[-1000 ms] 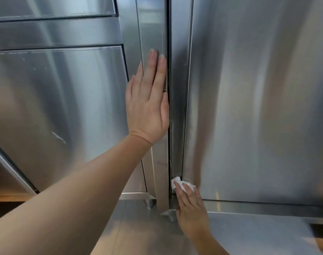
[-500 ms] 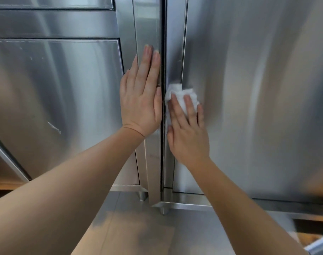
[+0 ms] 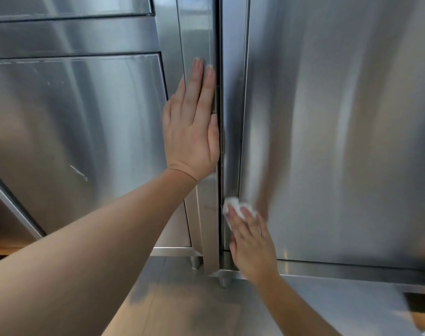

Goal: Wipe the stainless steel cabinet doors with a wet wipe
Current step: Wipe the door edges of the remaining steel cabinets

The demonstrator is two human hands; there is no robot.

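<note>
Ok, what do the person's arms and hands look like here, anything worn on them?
Both are bare. The left hand and the right hand show no gloves, rings, watch or bands, and both forearms are uncovered as far as the frame edge, with no sleeve in view. The nails on the left hand are short and look unpainted; the right hand is blurred.

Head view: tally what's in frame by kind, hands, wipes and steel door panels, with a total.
Hands: 2, left hand flat on the steel, right hand pressing the wipe
Wet wipes: 1, white wipe
Steel door panels: 2, left door, right door
Total: 5
</note>
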